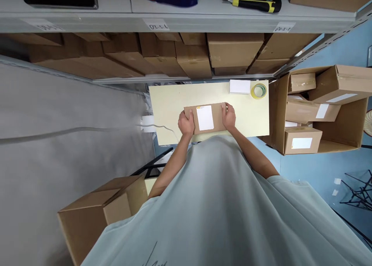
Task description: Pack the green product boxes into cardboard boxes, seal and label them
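Note:
A small brown cardboard box (219,116) with a white label (205,118) on its upper face is held between my two hands, over the near edge of a pale yellow table (174,97). My left hand (186,122) grips its left end, thumb on top. Around the right end is my right hand (228,116), its thumb also on top. The fingers beneath the box are hidden. Beyond the right hand, a stack of white paper or labels (240,86) and a roll of yellow tape (258,90) lie on the table.
On the right stands a large open carton (276,114) with several labelled boxes inside. Overhead runs a grey shelf (186,23) bearing yellow-black cutters (255,2), with cardboard boxes (235,49) below. Another carton (87,211) sits at lower left. A cable (72,130) runs along the grey wall.

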`<state>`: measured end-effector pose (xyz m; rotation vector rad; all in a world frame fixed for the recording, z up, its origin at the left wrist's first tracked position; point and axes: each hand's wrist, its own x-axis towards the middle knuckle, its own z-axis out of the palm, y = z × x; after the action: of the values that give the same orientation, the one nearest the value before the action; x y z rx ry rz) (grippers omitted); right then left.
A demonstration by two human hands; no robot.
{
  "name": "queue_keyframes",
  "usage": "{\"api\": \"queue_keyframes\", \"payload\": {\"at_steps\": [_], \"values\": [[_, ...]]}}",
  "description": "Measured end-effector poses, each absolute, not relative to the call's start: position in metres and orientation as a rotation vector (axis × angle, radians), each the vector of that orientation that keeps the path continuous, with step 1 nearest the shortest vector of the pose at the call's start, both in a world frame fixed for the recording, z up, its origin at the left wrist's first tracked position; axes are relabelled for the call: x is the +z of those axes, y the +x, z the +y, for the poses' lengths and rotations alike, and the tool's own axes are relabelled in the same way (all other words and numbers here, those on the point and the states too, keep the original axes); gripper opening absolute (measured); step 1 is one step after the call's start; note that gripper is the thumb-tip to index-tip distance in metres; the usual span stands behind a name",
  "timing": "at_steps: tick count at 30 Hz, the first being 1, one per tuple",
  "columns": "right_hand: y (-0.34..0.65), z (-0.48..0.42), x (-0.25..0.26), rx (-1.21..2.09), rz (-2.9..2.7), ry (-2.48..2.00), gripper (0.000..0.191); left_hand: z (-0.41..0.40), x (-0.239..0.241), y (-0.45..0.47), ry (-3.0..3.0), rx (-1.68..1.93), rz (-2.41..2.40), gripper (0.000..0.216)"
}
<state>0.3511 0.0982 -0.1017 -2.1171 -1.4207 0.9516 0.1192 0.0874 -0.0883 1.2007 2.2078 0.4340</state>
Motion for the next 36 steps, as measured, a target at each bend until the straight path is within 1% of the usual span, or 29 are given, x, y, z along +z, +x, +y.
{"api": "queue_keyframes", "payload": {"at_steps": [5, 11, 14, 18, 22, 24, 26, 32, 36], "values": [[0.35, 0.099, -0.104, 0.976, -1.413, -2.054, 0.065, 0.087, -0.091, 0.121, 1.269, 0.539, 2.234, 0.068], [0.353, 0.101, -0.102, 1.049, -1.471, -2.059, 0.06, 0.089, -0.094, 0.124, 1.398, 0.545, 2.271, 0.07], [0.378, 0.113, -0.1, 1.043, -1.6, -2.007, 0.061, 0.097, -0.091, 0.134, 1.387, 0.567, 2.289, 0.075], [0.444, 0.153, -0.103, 0.871, -1.828, -1.983, 0.061, 0.133, -0.084, 0.174, 1.549, 0.637, 2.15, 0.088], [0.506, 0.2, -0.118, 0.78, -2.026, -1.989, 0.054, 0.185, -0.089, 0.246, 1.8, 0.606, 1.729, 0.08], [0.523, 0.215, -0.125, 0.784, -2.099, -1.98, 0.049, 0.21, -0.098, 0.282, 1.875, 0.497, 1.511, 0.074], [0.531, 0.222, -0.13, 0.796, -2.141, -1.963, 0.048, 0.231, -0.107, 0.31, 1.904, 0.316, 1.397, 0.066], [0.532, 0.219, -0.14, 0.793, -2.185, -1.926, 0.048, 0.258, -0.117, 0.335, 1.992, -0.102, 1.403, 0.044], [0.535, 0.221, -0.139, 0.787, -2.288, -1.901, 0.048, 0.257, -0.116, 0.335, 2.01, -0.221, 1.412, 0.04]]}}
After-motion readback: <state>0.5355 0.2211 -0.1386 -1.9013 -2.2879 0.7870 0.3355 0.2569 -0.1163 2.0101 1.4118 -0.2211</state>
